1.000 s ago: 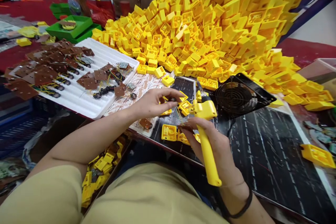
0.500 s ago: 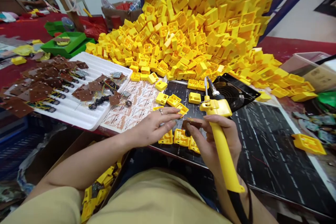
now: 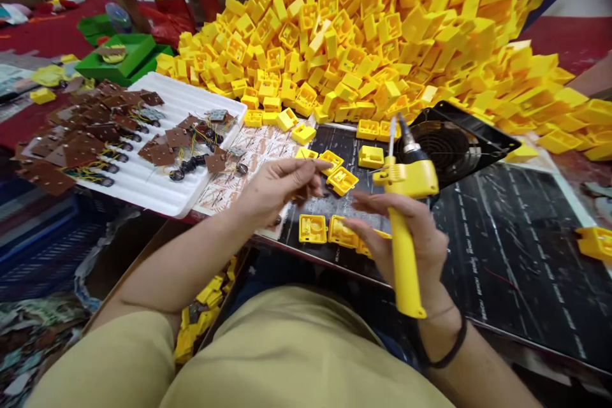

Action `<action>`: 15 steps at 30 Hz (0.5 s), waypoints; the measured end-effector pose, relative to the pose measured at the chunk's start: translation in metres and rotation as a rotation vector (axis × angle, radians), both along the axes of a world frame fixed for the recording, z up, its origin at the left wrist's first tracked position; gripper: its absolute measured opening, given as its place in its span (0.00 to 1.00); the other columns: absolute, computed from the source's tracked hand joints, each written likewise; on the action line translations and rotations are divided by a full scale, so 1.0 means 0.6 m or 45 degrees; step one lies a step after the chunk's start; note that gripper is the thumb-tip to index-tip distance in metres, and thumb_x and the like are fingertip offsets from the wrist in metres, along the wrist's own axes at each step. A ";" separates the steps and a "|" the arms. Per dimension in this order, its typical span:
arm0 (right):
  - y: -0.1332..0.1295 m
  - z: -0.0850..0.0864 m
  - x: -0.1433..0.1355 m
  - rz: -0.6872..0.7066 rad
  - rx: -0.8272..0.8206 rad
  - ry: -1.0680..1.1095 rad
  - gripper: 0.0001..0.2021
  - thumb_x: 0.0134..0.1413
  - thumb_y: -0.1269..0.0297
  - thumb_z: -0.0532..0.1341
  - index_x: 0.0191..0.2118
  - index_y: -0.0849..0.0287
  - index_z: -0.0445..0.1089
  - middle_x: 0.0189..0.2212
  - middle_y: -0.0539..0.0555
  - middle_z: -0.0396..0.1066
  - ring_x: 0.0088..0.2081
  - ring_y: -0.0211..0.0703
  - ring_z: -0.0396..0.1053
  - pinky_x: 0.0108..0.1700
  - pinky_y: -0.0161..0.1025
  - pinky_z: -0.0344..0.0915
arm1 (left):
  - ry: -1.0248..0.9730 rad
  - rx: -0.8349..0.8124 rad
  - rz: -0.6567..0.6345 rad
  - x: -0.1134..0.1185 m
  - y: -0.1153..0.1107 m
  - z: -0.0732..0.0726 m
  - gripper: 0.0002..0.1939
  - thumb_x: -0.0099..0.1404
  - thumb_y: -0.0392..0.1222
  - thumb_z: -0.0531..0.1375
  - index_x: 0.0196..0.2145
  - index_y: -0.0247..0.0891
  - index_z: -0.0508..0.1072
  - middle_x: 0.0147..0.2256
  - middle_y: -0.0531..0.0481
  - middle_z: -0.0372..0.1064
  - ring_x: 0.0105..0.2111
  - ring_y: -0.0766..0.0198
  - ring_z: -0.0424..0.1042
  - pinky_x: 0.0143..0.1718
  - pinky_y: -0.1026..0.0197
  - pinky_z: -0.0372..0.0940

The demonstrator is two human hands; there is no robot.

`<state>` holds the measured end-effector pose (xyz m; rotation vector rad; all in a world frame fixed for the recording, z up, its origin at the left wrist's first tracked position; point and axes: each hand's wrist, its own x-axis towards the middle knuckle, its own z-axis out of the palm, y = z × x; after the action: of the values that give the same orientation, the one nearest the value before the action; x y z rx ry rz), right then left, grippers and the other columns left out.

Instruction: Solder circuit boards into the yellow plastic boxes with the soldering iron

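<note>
My right hand [image 3: 421,229] holds a yellow soldering gun [image 3: 405,261], its metal tip pointing up and away from me. The thumb and index finger of that hand are spread apart in front of the handle. To the left, my left hand [image 3: 287,185] is closed in a pinch; what lies in its fingers is hidden and blurred. Small yellow plastic housings [image 3: 313,229] sit in a row on the black mat below the hands. Just beyond my left fingertips lie more open yellow housings [image 3: 342,181].
A big heap of yellow housings [image 3: 354,44] covers the back. Brown circuit boards [image 3: 71,146] with wires lie on a white foam tray [image 3: 179,201] at left. A black fan [image 3: 459,146] stands right of the gun's tip. Green trays [image 3: 129,64] sit at back left.
The brown board that was between my right fingertips no longer shows there. My left hand went from outstretched to pinched and pulled back slightly. The view shifted, and the gun stays in my right hand.
</note>
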<state>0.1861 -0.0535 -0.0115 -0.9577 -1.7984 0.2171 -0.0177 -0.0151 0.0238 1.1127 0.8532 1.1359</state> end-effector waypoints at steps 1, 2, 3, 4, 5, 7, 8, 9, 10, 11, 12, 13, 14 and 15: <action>0.004 0.002 0.011 0.001 -0.026 -0.023 0.21 0.54 0.63 0.69 0.51 0.53 0.63 0.43 0.53 0.75 0.38 0.43 0.77 0.40 0.37 0.76 | 0.169 0.069 0.033 -0.019 0.012 0.003 0.19 0.55 0.55 0.69 0.35 0.36 0.80 0.23 0.53 0.69 0.21 0.73 0.65 0.21 0.70 0.57; 0.009 0.004 0.021 -0.002 -0.038 -0.056 0.21 0.54 0.64 0.68 0.51 0.53 0.62 0.46 0.54 0.74 0.40 0.44 0.76 0.43 0.39 0.76 | 0.373 0.136 0.052 -0.038 0.025 0.005 0.17 0.57 0.53 0.67 0.36 0.35 0.80 0.21 0.55 0.67 0.19 0.74 0.62 0.19 0.70 0.53; 0.015 0.005 0.029 -0.002 -0.040 -0.099 0.21 0.55 0.65 0.68 0.52 0.53 0.61 0.48 0.55 0.73 0.43 0.46 0.76 0.46 0.42 0.76 | 0.582 0.198 0.053 -0.056 0.037 0.004 0.15 0.59 0.49 0.66 0.36 0.34 0.80 0.19 0.56 0.65 0.18 0.75 0.59 0.19 0.69 0.51; 0.021 0.006 0.035 0.005 -0.041 -0.151 0.22 0.56 0.65 0.67 0.53 0.53 0.61 0.50 0.56 0.72 0.46 0.47 0.75 0.49 0.44 0.75 | 0.782 0.253 0.041 -0.072 0.049 0.000 0.13 0.59 0.46 0.65 0.37 0.33 0.80 0.19 0.56 0.64 0.18 0.74 0.59 0.20 0.69 0.51; 0.029 0.006 0.037 0.020 -0.040 -0.206 0.21 0.57 0.64 0.66 0.54 0.53 0.60 0.52 0.57 0.71 0.49 0.48 0.73 0.51 0.47 0.74 | 0.960 0.296 0.021 -0.083 0.060 -0.006 0.11 0.60 0.44 0.64 0.36 0.33 0.79 0.19 0.56 0.64 0.19 0.73 0.60 0.21 0.69 0.53; 0.047 0.004 0.032 0.078 -0.054 -0.315 0.21 0.57 0.61 0.66 0.54 0.53 0.60 0.52 0.57 0.70 0.51 0.51 0.72 0.52 0.49 0.72 | 1.211 0.356 -0.019 -0.095 0.077 -0.023 0.09 0.60 0.41 0.62 0.34 0.34 0.79 0.21 0.55 0.68 0.22 0.72 0.64 0.25 0.68 0.56; 0.056 0.002 0.024 0.111 -0.067 -0.368 0.21 0.57 0.58 0.66 0.53 0.53 0.61 0.51 0.57 0.71 0.51 0.51 0.72 0.51 0.49 0.72 | 1.274 0.369 -0.034 -0.097 0.083 -0.032 0.08 0.60 0.40 0.61 0.33 0.34 0.78 0.23 0.54 0.71 0.24 0.71 0.66 0.27 0.68 0.57; 0.066 0.000 0.014 0.138 -0.079 -0.425 0.21 0.57 0.56 0.66 0.53 0.52 0.61 0.49 0.56 0.72 0.49 0.51 0.73 0.49 0.48 0.72 | 1.299 0.376 -0.048 -0.096 0.087 -0.040 0.08 0.61 0.40 0.60 0.32 0.34 0.78 0.25 0.53 0.72 0.25 0.71 0.67 0.28 0.68 0.58; 0.075 -0.003 0.002 0.155 -0.091 -0.482 0.22 0.56 0.53 0.66 0.52 0.52 0.61 0.46 0.56 0.73 0.46 0.51 0.74 0.47 0.46 0.72 | 1.297 0.382 -0.058 -0.095 0.090 -0.046 0.09 0.61 0.40 0.59 0.33 0.34 0.78 0.26 0.52 0.74 0.26 0.70 0.68 0.29 0.68 0.59; 0.084 -0.005 -0.012 0.161 -0.104 -0.540 0.24 0.55 0.50 0.67 0.52 0.53 0.61 0.42 0.55 0.74 0.42 0.50 0.74 0.44 0.45 0.72 | 1.274 0.389 -0.059 -0.094 0.091 -0.051 0.10 0.62 0.41 0.59 0.34 0.34 0.78 0.28 0.51 0.75 0.27 0.70 0.68 0.30 0.68 0.60; 0.093 -0.007 -0.027 0.156 -0.120 -0.596 0.25 0.54 0.47 0.66 0.52 0.53 0.62 0.38 0.55 0.74 0.39 0.50 0.74 0.41 0.44 0.71 | 1.243 0.391 -0.056 -0.093 0.091 -0.053 0.10 0.62 0.41 0.58 0.34 0.34 0.78 0.29 0.51 0.75 0.27 0.70 0.68 0.31 0.67 0.60; 0.100 -0.009 -0.042 0.141 -0.137 -0.649 0.26 0.54 0.45 0.65 0.52 0.54 0.62 0.36 0.55 0.73 0.36 0.50 0.74 0.38 0.43 0.69 | 1.213 0.387 -0.051 -0.093 0.090 -0.054 0.11 0.62 0.42 0.58 0.35 0.34 0.78 0.30 0.50 0.76 0.28 0.69 0.68 0.31 0.67 0.60; 0.108 -0.011 -0.057 0.123 -0.154 -0.696 0.27 0.54 0.42 0.64 0.52 0.56 0.62 0.34 0.56 0.73 0.35 0.50 0.73 0.36 0.42 0.67 | 1.187 0.376 -0.045 -0.094 0.089 -0.053 0.11 0.62 0.43 0.58 0.35 0.34 0.78 0.30 0.50 0.75 0.28 0.69 0.68 0.30 0.67 0.60; 0.114 -0.013 -0.071 0.106 -0.167 -0.734 0.28 0.55 0.41 0.63 0.51 0.57 0.63 0.34 0.57 0.73 0.34 0.51 0.73 0.35 0.42 0.66 | 1.164 0.359 -0.042 -0.096 0.087 -0.052 0.12 0.62 0.43 0.59 0.36 0.34 0.78 0.29 0.50 0.75 0.28 0.69 0.68 0.30 0.67 0.60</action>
<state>0.1436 0.0151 -0.0193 -1.1142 -2.3773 0.1163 -0.0755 0.0373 -0.0074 1.9282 1.3796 0.6960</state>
